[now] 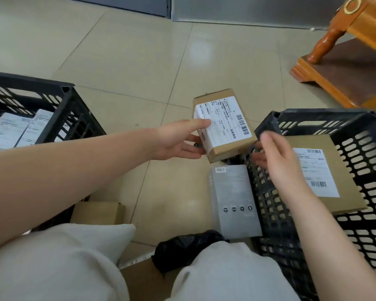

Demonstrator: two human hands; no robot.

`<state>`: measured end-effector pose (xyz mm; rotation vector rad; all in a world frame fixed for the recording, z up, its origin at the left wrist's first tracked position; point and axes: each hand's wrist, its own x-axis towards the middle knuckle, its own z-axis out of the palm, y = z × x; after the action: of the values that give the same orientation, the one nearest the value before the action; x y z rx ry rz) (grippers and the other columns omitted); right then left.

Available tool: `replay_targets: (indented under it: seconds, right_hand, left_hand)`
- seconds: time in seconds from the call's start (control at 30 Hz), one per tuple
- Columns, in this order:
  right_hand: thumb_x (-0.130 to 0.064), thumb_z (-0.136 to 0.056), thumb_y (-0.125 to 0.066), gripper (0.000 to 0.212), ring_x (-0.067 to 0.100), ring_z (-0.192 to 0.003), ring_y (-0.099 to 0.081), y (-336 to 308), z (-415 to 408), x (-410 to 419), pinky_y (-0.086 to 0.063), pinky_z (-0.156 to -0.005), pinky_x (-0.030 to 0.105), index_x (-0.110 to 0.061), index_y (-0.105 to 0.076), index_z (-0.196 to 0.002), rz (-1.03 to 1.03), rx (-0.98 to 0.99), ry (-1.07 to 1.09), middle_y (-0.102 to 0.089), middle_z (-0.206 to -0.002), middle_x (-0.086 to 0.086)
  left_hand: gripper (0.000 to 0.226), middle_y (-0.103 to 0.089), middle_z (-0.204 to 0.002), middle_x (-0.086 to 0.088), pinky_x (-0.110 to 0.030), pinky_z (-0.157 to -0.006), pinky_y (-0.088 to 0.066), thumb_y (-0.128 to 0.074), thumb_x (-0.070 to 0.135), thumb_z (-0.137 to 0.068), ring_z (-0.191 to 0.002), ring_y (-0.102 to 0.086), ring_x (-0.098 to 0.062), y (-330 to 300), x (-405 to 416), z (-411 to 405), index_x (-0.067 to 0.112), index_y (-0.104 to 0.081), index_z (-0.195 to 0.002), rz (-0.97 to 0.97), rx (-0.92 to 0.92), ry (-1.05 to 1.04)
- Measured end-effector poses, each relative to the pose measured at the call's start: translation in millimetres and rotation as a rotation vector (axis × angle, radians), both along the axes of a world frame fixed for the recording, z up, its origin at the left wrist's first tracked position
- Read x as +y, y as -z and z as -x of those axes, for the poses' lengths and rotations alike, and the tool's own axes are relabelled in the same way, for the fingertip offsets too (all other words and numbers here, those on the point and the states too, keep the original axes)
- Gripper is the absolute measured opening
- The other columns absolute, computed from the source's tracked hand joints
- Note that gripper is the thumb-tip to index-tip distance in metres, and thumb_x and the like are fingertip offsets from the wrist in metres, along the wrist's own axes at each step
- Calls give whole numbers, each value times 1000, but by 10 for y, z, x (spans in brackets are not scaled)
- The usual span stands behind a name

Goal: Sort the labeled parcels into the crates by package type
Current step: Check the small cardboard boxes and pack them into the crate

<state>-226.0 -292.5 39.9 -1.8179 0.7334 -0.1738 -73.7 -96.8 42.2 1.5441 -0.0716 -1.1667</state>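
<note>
Between crates: left hand (178, 142) pinches barcode-labelled cardboard box (223, 124); right hand (276, 153) spread, empty.

The left crate (59, 109) ran off the picture's left edge, the right crate (356, 131) off its right. The right hand (276, 157) was blurred, perhaps touching the held box (221, 127).

Left hand (178, 142) thumb-over, fingers under; right hand (276, 153) loose, fingers relaxed.

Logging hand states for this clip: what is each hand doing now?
Left hand: holding the labeled cardboard box.
Right hand: open, holding nothing.
</note>
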Motion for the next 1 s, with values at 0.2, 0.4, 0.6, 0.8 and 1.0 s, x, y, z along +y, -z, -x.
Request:
replay_targets:
  seconds: [0.2, 0.4, 0.6, 0.8, 1.0]
  right_hand:
    - [-30, -92, -67, 65, 24, -133, -45, 321, 651, -619, -40, -108, 48, -28, -36, -149, 317, 325, -102, -47, -146, 1]
    - [-17, -99, -56, 55, 15, -119, -56, 313, 483, -492, -45, -95, 38, -46, -41, -143, 112, 199, -64, -58, -131, -13]
    - [-17, -98, -54, 50, 17, -115, -59, 372, 133, -129, -49, -95, 38, -41, -46, -142, 49, 117, 15, -62, -128, -11]
    - [-33, -97, -58, 46, 12, -114, -57, 434, 77, -55, -47, -90, 32, -37, -48, -142, -61, 105, 24, -61, -128, -11]
    - [-45, -104, -39, 38, 11, -114, -59, 401, 136, -96, -44, -97, 31, -24, -60, -128, -56, -49, 292, -66, -121, -8]
  left_hand:
    - [43, -65, -122, -13, -39, -90, -58, -60, 48, -93, -95, -74, -29, -24, -51, 43, 27, -52, -130, -63, 21, -31]
    - [33, -66, -120, -12, -41, -94, -56, -59, 48, -94, -96, -73, -29, 123, 55, 186, 31, -55, -121, -84, 64, -41]
    - [42, -67, -121, -13, -40, -92, -57, -60, 47, -93, -95, -74, -29, 118, 84, 231, 29, -53, -131, -76, 59, -29]
    - [48, -65, -124, -9, -38, -89, -58, -62, 50, -91, -96, -74, -26, 140, 1, 288, 29, -54, -134, -75, 8, 55]
    - [53, -65, -122, -7, -39, -90, -58, -62, 54, -89, -96, -74, -26, 157, -196, 394, 29, -51, -135, -90, -28, 103]
